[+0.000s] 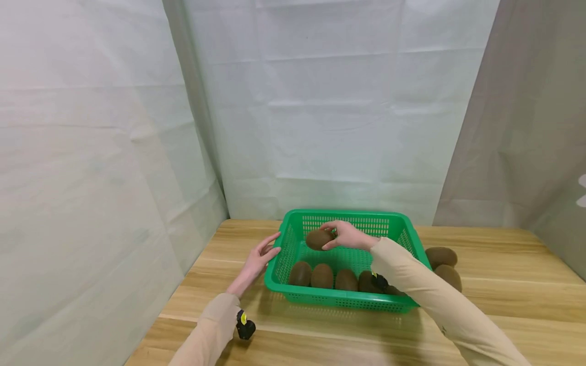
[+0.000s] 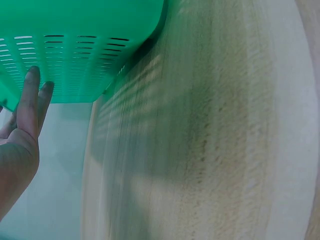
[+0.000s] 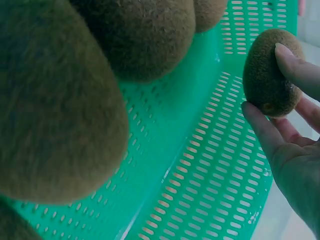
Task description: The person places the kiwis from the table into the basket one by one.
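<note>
A green plastic basket (image 1: 320, 293) with slotted walls stands on the wooden table. Inside it, my right hand (image 1: 350, 236) grips a brown fuzzy kiwi (image 1: 319, 240) between thumb and fingers, towards the back left. The right wrist view shows this kiwi (image 3: 270, 75) held at the fingertips. Along the basket's near wall several more kiwis (image 1: 322, 276) lie in a row, partly hidden by my right sleeve. My left hand (image 1: 258, 259) touches the basket's left side with its fingers extended. In the left wrist view those fingers (image 2: 31, 100) lie against the slotted wall.
Two kiwis (image 1: 441, 257) lie on the table just right of the basket, partly covered by my right arm. The wooden table (image 1: 513, 284) extends to the right and the front. Pale cloth (image 1: 339, 127) hangs behind and at both sides.
</note>
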`<state>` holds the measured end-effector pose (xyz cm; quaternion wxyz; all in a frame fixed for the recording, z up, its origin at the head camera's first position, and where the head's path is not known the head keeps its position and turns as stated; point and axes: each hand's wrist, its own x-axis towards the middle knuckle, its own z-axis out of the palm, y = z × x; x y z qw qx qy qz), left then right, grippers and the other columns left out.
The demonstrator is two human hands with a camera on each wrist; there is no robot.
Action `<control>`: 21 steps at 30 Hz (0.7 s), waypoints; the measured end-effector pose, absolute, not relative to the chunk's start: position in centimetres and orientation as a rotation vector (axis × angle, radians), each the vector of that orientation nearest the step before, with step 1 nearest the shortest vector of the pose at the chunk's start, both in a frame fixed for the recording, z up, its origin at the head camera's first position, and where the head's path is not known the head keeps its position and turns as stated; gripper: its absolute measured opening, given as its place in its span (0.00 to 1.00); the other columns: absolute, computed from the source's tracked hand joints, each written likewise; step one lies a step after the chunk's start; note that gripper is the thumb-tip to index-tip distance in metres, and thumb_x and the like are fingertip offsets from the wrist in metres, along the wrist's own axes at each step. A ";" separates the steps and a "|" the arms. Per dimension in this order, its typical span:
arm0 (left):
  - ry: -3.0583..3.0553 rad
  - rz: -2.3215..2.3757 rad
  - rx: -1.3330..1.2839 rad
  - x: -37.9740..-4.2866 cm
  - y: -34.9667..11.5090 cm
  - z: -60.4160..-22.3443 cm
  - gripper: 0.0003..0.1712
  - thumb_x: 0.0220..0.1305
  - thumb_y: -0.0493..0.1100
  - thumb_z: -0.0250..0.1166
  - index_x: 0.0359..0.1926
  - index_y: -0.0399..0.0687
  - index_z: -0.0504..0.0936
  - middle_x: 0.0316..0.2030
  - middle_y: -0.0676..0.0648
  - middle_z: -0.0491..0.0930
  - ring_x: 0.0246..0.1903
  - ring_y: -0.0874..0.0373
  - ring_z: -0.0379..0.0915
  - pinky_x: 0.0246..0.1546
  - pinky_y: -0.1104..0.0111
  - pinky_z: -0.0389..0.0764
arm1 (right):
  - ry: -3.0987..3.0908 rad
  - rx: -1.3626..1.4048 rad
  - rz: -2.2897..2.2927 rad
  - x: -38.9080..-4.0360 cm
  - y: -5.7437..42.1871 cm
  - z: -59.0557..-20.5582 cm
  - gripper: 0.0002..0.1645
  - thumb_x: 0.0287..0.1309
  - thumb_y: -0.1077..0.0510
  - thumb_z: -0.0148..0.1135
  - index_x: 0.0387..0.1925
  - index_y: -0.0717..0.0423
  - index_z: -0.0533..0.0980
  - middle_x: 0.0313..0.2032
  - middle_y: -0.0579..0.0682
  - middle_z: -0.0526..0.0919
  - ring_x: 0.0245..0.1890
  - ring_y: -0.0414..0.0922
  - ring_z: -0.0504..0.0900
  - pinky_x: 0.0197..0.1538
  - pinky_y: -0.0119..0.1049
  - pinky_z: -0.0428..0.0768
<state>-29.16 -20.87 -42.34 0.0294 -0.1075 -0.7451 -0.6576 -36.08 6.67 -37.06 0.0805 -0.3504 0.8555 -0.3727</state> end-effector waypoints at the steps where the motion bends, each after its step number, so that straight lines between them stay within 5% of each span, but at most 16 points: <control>1: -2.298 -2.032 -0.327 -29.2 -20.9 -42.3 0.28 0.63 0.45 0.58 0.64 0.51 0.65 0.52 0.38 0.71 0.47 0.51 0.68 0.16 0.72 0.58 | 2.556 -1.032 -1.120 -36.1 6.4 -37.2 0.32 0.48 0.59 0.69 0.56 0.59 0.70 0.50 0.56 0.71 0.48 0.52 0.70 0.43 0.44 0.71; 7: -2.277 -2.100 -0.320 -28.6 -20.9 -41.6 0.28 0.64 0.42 0.58 0.64 0.47 0.64 0.52 0.36 0.71 0.46 0.51 0.69 0.18 0.73 0.63 | 2.564 -1.064 -1.080 -36.3 5.3 -38.4 0.31 0.47 0.60 0.69 0.55 0.59 0.71 0.49 0.56 0.72 0.48 0.52 0.70 0.43 0.42 0.72; 15: -2.326 -2.069 -0.333 -27.4 -20.7 -40.1 0.28 0.65 0.38 0.55 0.65 0.42 0.61 0.52 0.34 0.70 0.32 0.61 0.71 0.14 0.74 0.57 | 2.542 -1.031 -1.066 -36.2 3.9 -39.6 0.31 0.46 0.59 0.70 0.54 0.59 0.71 0.50 0.58 0.72 0.48 0.53 0.71 0.43 0.42 0.73; 21: -2.285 -2.085 -0.332 -28.0 -21.1 -41.2 0.29 0.64 0.40 0.57 0.65 0.42 0.62 0.51 0.35 0.72 0.32 0.59 0.72 0.13 0.74 0.57 | 2.548 -0.979 -1.053 -36.0 3.2 -40.2 0.32 0.44 0.60 0.71 0.54 0.60 0.72 0.48 0.57 0.73 0.46 0.53 0.72 0.41 0.42 0.73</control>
